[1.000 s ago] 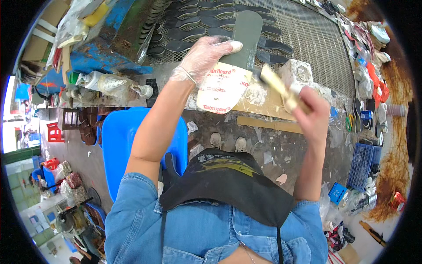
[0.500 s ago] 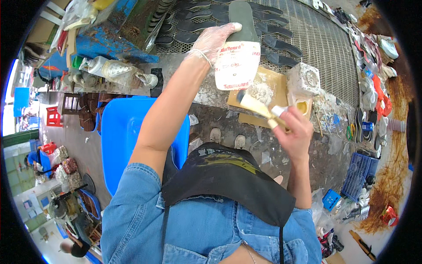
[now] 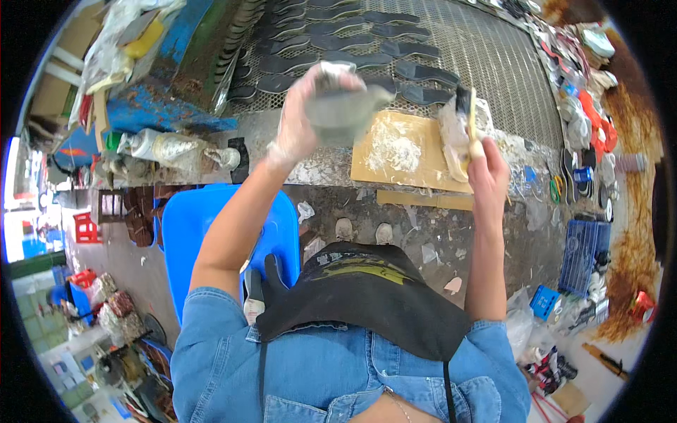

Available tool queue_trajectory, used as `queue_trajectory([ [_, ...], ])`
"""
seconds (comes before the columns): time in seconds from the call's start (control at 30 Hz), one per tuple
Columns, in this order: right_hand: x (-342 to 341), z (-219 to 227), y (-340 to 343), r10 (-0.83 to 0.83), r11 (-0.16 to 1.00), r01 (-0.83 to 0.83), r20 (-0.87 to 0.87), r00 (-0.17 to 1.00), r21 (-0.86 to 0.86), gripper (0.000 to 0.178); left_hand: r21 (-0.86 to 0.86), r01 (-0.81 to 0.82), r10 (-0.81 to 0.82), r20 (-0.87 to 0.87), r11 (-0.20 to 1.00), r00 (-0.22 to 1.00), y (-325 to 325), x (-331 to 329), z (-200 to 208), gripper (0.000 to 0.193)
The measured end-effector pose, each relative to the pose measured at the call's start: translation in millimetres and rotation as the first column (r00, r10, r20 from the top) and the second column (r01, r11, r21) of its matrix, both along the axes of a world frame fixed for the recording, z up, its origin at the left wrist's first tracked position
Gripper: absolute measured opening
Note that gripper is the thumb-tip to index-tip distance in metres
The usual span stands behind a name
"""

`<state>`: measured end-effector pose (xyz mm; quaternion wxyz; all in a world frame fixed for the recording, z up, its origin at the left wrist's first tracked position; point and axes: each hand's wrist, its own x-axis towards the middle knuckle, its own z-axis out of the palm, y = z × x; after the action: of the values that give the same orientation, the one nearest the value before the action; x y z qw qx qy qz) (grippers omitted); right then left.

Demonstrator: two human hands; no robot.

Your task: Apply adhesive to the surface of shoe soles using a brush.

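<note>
My left hand (image 3: 297,120), in a thin clear glove, is closed on a grey-green insole (image 3: 342,118). The insole is smeared by motion and tilted, over the near edge of the mesh surface. In my right hand (image 3: 489,173) is a brush (image 3: 472,127) with a pale handle, its dark bristles pointing up and away from me. Behind the brush stands a white-crusted container (image 3: 451,141), partly hidden by it. To its left lies a cardboard sheet (image 3: 363,166) smeared with white, dried-looking paste.
Rows of dark insoles (image 3: 338,42) lie on a metal mesh surface (image 3: 493,63) at the far side. A blue tub (image 3: 185,240) stands below left, with insoles in it. White-smeared bottles (image 3: 169,149) lie left on the ledge; scissors (image 3: 556,189) and a blue crate (image 3: 584,257) are right.
My left hand has moved left and nearer, tilting the insole out of its upright, flat-facing position. My right hand has swung the brush away from the insole, and its bristles now point up.
</note>
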<state>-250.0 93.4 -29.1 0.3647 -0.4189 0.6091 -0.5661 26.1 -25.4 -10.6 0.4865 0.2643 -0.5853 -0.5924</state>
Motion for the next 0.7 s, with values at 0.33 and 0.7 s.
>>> queue_trajectory([
  [0.33, 42.1, -9.8, -55.8, 0.147, 0.894, -0.404, 0.727, 0.671, 0.192, 0.021, -0.825, 0.24, 0.37, 0.464, 0.512, 0.805, 58.2, -11.9, -5.8, 0.035],
  [0.7, 45.9, -14.6, -56.6, 0.257, 0.904, -0.366, 0.404, 0.878, 0.222, 0.035, 0.689, 0.261, -0.22, -0.149, 0.676, 0.964, 53.7, 7.5, -49.7, 0.049],
])
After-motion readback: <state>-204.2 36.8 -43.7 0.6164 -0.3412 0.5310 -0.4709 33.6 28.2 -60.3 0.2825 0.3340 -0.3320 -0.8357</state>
